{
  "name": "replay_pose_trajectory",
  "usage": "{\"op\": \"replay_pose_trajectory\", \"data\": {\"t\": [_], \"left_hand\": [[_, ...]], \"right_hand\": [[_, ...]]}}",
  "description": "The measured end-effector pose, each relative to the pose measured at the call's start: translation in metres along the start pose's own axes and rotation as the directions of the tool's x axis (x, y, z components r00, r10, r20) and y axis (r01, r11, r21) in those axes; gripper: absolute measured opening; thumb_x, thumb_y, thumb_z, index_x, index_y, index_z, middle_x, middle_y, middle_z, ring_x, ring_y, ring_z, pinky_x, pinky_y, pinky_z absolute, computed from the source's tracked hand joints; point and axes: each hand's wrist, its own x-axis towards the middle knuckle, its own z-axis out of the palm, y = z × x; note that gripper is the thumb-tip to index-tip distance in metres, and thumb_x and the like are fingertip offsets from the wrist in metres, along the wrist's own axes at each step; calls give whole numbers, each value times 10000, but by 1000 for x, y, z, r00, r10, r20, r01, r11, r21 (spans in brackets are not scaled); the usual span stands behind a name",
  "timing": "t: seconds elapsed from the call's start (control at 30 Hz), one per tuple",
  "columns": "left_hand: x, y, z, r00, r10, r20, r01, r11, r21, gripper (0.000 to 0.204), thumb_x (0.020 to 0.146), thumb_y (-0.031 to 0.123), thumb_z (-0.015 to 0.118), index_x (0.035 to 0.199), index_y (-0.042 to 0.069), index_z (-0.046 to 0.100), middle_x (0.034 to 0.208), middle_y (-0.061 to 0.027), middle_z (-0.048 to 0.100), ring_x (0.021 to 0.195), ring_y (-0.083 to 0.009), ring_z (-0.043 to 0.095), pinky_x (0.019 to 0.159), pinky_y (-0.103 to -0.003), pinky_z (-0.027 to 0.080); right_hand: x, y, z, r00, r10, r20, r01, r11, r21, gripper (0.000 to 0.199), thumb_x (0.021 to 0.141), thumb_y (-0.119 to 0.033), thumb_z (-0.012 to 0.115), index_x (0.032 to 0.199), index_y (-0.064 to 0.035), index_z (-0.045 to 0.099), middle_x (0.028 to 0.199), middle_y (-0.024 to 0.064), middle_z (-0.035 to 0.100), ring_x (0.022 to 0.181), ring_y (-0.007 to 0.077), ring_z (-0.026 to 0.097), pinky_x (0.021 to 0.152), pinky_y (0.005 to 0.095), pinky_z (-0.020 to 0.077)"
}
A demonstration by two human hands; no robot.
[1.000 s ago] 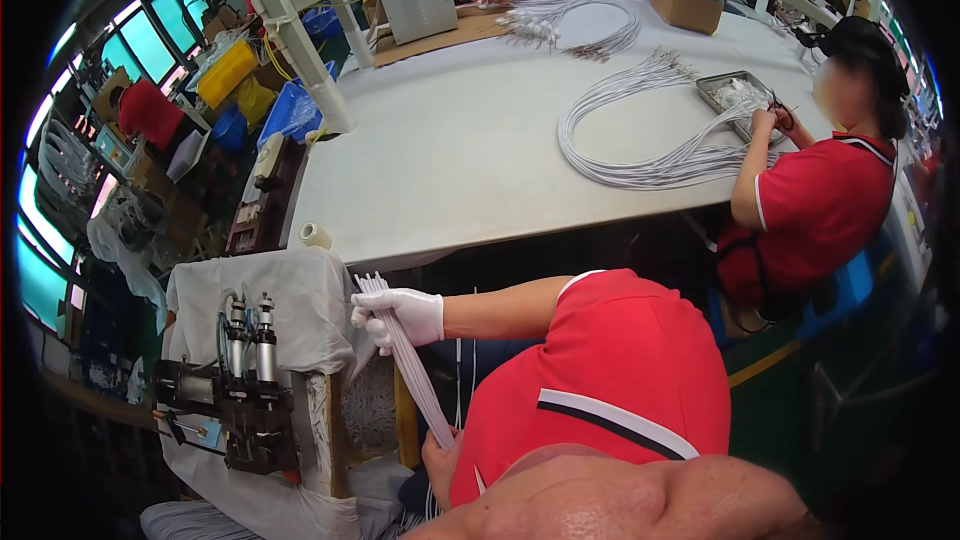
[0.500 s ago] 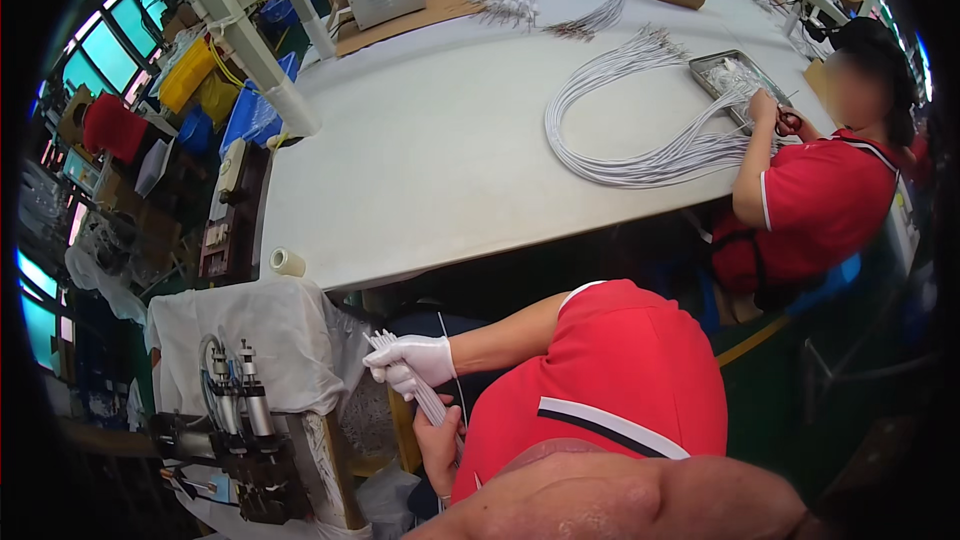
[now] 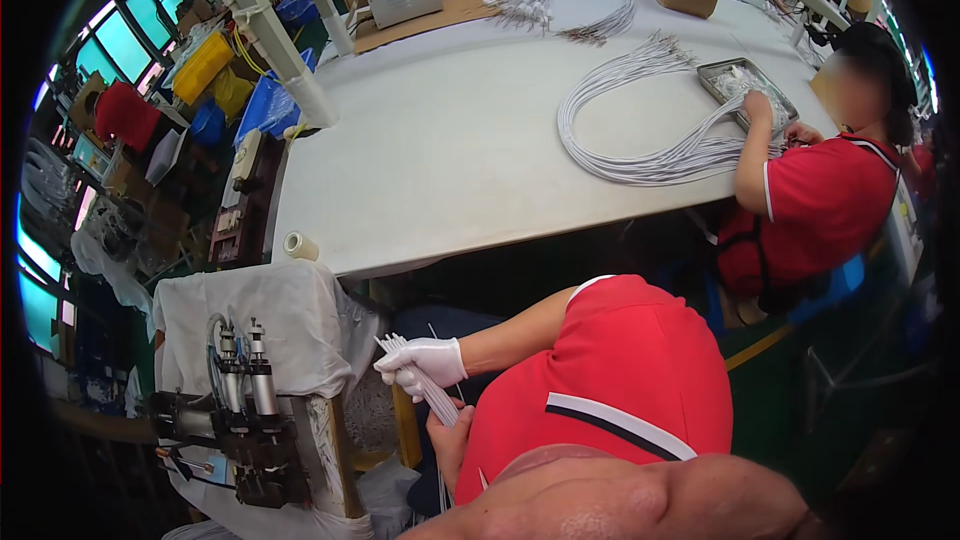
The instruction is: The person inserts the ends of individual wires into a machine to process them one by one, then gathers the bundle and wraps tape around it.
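So, white surface (image 3: 430, 160) at twelve o'clock, cable coil (image 3: 640, 175) near two, coworker (image 3: 820, 185) at three, machine (image 3: 262, 390) at eight, white post (image 3: 310, 102) partly hiding a blue crate (image 3: 265, 112) at ten-thirty. Gloved right hand (image 3: 425, 362) and left hand (image 3: 450, 437) grip a cable bundle (image 3: 439, 400) near seven.

from afar i saw a white worktable (image 3: 430, 170), a green floor (image 3: 775, 390) with a yellow line (image 3: 764, 353), and teal windows (image 3: 112, 43) at left.

Wide head-worn fisheye, near above hands (image 3: 425, 364), facing down and outward across white table (image 3: 430, 170).
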Motion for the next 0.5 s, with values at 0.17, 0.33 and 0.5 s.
{"op": "replay_pose_trajectory", "data": {"t": [0.17,0.33,0.5], "left_hand": [[0,-14,-9,999,50,-9,-50,999,10,185,764,79,680,872,35,537,747,-7,548,660,-84,513,626,-238,423],[-1,-15,-11,999,48,-20,-47,998,37,187,765,102,687,863,39,541,757,-9,554,664,-82,510,629,-238,421],[0,-18,-13,1000,10,3,-10,1000,-4,187,767,99,687,868,39,541,750,-7,551,659,-83,512,628,-239,426]], "right_hand": [[-2,4,9,1000,7,-8,-8,999,-53,275,884,-332,551,746,-94,542,470,-49,384,413,96,385,466,277,353],[-2,6,12,1000,-5,-21,3,998,-71,271,877,-328,563,742,-94,543,471,-50,391,414,96,389,459,274,351],[-1,8,10,998,-13,-57,9,997,-72,272,875,-326,565,732,-95,545,474,-47,396,418,97,395,458,274,354]]}}
